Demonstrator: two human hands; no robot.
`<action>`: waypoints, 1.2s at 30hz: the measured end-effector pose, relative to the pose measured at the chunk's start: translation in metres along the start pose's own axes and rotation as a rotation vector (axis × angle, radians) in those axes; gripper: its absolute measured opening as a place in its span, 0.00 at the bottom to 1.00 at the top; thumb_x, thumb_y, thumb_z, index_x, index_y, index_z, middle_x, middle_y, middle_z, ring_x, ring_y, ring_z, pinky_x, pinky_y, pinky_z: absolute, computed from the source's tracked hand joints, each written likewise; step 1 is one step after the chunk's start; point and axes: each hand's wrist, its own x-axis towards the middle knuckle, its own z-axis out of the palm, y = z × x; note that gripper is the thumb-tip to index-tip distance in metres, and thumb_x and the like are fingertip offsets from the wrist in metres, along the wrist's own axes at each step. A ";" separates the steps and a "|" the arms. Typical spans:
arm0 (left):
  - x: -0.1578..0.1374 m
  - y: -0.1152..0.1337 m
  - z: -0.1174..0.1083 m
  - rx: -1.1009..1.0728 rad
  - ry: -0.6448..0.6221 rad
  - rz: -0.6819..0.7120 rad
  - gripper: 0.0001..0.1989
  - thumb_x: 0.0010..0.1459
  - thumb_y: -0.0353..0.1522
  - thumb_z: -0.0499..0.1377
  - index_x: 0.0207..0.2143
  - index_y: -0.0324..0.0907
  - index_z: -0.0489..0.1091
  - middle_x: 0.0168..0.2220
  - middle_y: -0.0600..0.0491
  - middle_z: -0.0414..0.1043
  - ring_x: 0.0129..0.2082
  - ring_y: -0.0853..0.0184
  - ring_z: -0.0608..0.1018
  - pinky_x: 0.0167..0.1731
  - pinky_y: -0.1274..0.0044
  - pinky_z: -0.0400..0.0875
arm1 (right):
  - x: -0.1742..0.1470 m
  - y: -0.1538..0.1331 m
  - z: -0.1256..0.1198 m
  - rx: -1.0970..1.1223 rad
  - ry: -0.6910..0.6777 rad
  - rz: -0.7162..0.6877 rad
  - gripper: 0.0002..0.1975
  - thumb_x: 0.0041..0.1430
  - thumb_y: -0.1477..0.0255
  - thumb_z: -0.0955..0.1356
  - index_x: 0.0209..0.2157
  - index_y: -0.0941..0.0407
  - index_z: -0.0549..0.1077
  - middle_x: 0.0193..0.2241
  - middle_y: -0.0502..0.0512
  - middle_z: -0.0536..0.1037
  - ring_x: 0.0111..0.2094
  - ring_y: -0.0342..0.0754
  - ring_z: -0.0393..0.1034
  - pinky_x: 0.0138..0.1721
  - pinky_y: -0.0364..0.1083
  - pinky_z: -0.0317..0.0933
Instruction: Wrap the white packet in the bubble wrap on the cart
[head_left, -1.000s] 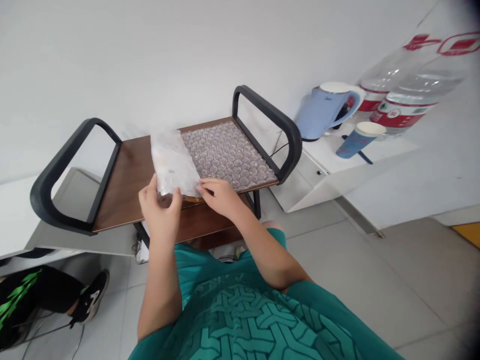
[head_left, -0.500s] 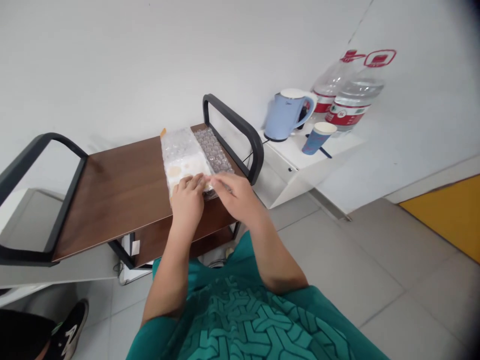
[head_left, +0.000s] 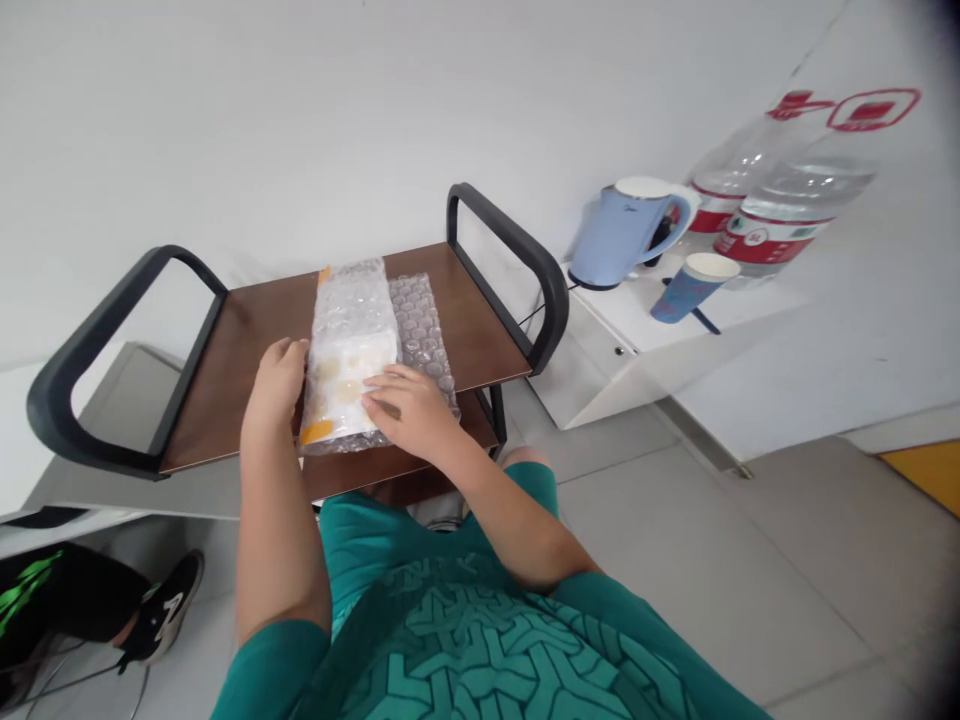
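A white packet with yellowish round spots (head_left: pixel 349 365) lies on a sheet of clear bubble wrap (head_left: pixel 424 335), with orange patches at two of its corners. Its upper part looks covered by a clear bubbly layer. My left hand (head_left: pixel 279 382) is at the left edge of the wrap, fingers curled in against it and partly hidden. Lying on the packet's lower right is my right hand (head_left: pixel 411 410), its fingers stretched out and slightly apart. The wrap's near end hangs over the front edge of the brown cart top (head_left: pixel 259 325).
Black rail handles (head_left: pixel 517 250) rise at both cart ends. To the right, a white cabinet (head_left: pixel 600 340) carries a blue kettle (head_left: pixel 619 240), a paper cup (head_left: pixel 690 288) and large water bottles (head_left: pixel 795 215). Another person's shoe (head_left: pixel 169 610) shows at lower left.
My hands, close together at the packet's near end before, are now apart: the left at the wrap's left edge, the right flat on the packet. The view has shifted left.
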 end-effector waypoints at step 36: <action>-0.067 0.011 -0.032 0.234 0.188 0.731 0.17 0.66 0.37 0.49 0.54 0.44 0.66 0.59 0.44 0.69 0.66 0.56 0.64 0.66 0.58 0.57 | 0.004 0.000 0.024 -0.130 -0.175 -0.020 0.34 0.46 0.62 0.79 0.55 0.55 0.76 0.60 0.62 0.74 0.64 0.61 0.63 0.62 0.58 0.61</action>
